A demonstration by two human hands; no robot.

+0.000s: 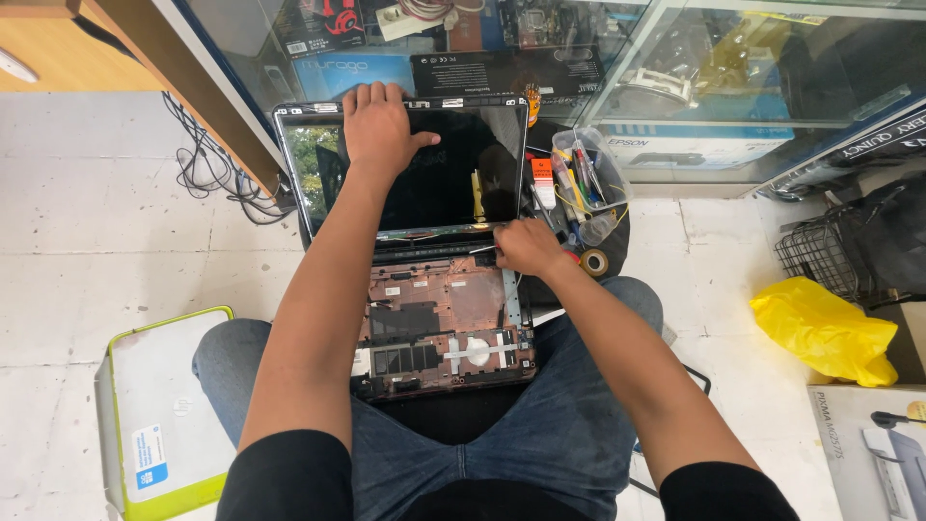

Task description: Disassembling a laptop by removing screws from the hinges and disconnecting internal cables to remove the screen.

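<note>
An opened laptop rests on my lap, its keyboard removed so the reddish inner base [439, 328] with metal brackets shows. The dark screen [453, 169] leans back against a glass cabinet. My left hand [378, 130] grips the top edge of the screen lid, fingers over the rim. My right hand [526, 247] is closed at the right hinge area and seems to hold a thin tool whose tip points left along the hinge; the tool is mostly hidden.
A clear tub of tools [588, 178] and a tape roll [595, 261] sit right of the laptop. A white and green printer [164, 415] stands at left, a yellow bag [825, 328] and a printer box [873, 444] at right. Cables [212, 164] trail by the counter.
</note>
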